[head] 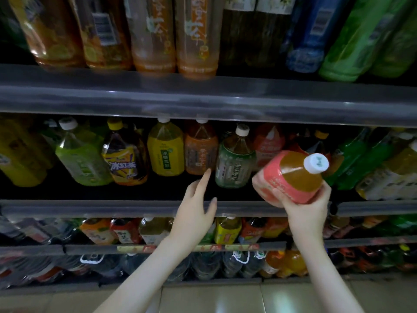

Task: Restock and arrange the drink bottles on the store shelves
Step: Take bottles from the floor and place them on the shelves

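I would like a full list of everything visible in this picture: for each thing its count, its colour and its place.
pink-label bottle: one, pink label, amber drink, white cap; tilted, in front of the middle shelf.
top-shelf bottles: several, orange, dark, blue, green; top shelf.
middle-shelf bottles: many, green, yellow, orange, pink labels; middle shelf.
lower-shelf bottles: many, mixed colours; the shelves below.
shelf rails: several, grey; front edges of the shelves.
floor tiles: several, pale; bottom edge.
left hand: one; index finger stretched toward an orange-label bottle, holding nothing.
right hand: one; grips the pink-label bottle from below.
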### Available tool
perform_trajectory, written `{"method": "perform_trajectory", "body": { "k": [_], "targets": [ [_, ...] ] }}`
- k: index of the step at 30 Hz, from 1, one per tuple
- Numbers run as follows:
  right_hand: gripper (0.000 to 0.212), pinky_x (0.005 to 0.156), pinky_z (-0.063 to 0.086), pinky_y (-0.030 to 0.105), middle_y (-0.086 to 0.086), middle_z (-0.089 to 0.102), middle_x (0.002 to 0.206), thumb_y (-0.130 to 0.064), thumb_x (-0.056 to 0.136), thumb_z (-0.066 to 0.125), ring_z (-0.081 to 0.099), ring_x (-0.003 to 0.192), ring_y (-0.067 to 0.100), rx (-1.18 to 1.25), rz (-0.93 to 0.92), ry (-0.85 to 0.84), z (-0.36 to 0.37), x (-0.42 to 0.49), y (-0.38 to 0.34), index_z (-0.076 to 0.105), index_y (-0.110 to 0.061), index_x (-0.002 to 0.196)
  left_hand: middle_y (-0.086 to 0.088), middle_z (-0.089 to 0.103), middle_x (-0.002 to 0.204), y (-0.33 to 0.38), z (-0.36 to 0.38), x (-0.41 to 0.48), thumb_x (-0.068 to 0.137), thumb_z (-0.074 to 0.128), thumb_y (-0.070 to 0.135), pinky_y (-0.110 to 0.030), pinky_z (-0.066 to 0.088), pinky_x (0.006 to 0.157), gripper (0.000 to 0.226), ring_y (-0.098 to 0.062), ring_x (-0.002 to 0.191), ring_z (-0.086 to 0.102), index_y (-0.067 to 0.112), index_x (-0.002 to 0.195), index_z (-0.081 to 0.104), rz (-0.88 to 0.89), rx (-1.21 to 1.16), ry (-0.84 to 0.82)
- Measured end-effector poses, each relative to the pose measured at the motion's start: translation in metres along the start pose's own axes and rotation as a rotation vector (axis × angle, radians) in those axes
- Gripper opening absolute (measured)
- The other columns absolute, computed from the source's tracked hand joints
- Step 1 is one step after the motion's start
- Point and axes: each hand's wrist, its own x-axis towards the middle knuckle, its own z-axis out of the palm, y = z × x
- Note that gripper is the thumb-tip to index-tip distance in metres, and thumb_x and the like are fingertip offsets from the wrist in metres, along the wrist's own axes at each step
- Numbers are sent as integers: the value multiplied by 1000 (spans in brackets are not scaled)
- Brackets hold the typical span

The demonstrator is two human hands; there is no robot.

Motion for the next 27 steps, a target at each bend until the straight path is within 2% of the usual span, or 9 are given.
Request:
{"method": "perform_trajectory", "body": {
  "k": [1, 4, 6, 9, 12, 15, 19, 23, 27],
  "targets": [
    [85, 91, 38, 21, -10, 46, 125, -14, 66, 86, 47, 114, 9, -12, 8, -10, 0, 8, 6, 37, -21, 135, 1, 31, 148, 3, 9, 9, 97, 50, 29, -6, 34, 73, 69, 7, 83, 48, 45, 148, 7, 4, -2, 17],
    [89, 93, 41, 28, -9, 48, 125, -21, 65, 88, 48, 112, 10, -55, 44, -60, 6, 28, 22, 36, -23, 137, -10, 29, 148, 9, 35, 35, 96, 53, 29, -19, 42, 85, 78, -22, 116, 53, 45, 146, -4, 22, -2, 73],
    [87, 94, 45, 32, -8, 50, 124, -24, 64, 88, 52, 111, 14, -68, 57, -99, 8, 41, 29, 38, -23, 136, -15, 29, 147, 8, 49, 50, 94, 56, 27, -34, 49, 91, 84, -32, 119, 52, 45, 145, -9, 38, 40, 98],
    [84, 93, 49, 37, -6, 56, 122, -29, 64, 88, 56, 109, 16, -91, 67, -212, 10, 61, 33, 41, -28, 134, -19, 29, 147, 3, 61, 65, 92, 57, 21, -47, 53, 85, 92, -41, 112, 54, 51, 139, -16, 74, 89, 110],
    [79, 91, 50, 36, -9, 59, 119, -31, 67, 86, 58, 108, 15, -109, 55, -293, 11, 74, 35, 42, -31, 133, -23, 31, 146, -1, 69, 72, 92, 58, 18, -51, 52, 85, 96, -46, 107, 55, 53, 139, -19, 111, 106, 130],
    [81, 93, 50, 36, -7, 59, 123, -34, 71, 82, 57, 110, 16, -128, 36, -305, 11, 82, 37, 38, -29, 140, -27, 31, 144, 0, 74, 77, 91, 60, 19, -52, 51, 85, 95, -48, 119, 46, 45, 142, -16, 118, 128, 150],
    [82, 85, 43, 19, -9, 55, 123, -25, 76, 80, 54, 113, 14, -183, -41, -332, 10, 79, 46, 32, -28, 143, -30, 29, 145, 4, 79, 80, 90, 63, 26, -50, 50, 86, 93, -48, 129, 37, 35, 144, -12, 95, 171, 172],
    [92, 100, 39, 25, -2, 49, 137, -26, 79, 77, 46, 126, 16, -231, -67, -242, 12, 72, 49, 20, -25, 151, -32, 28, 145, 5, 83, 80, 89, 65, 21, -50, 49, 86, 98, -50, 129, 36, 36, 146, -14, 106, 180, 189],
    [80, 103, 33, 37, 17, 37, 142, -17, 86, 69, 33, 129, 33, -517, -351, -1, 23, 58, 51, 23, -20, 151, -34, 27, 144, 0, 83, 79, 88, 65, 16, -52, 47, 90, 97, -52, 130, 33, 37, 146, -9, 135, 156, 186]
  ]
}}
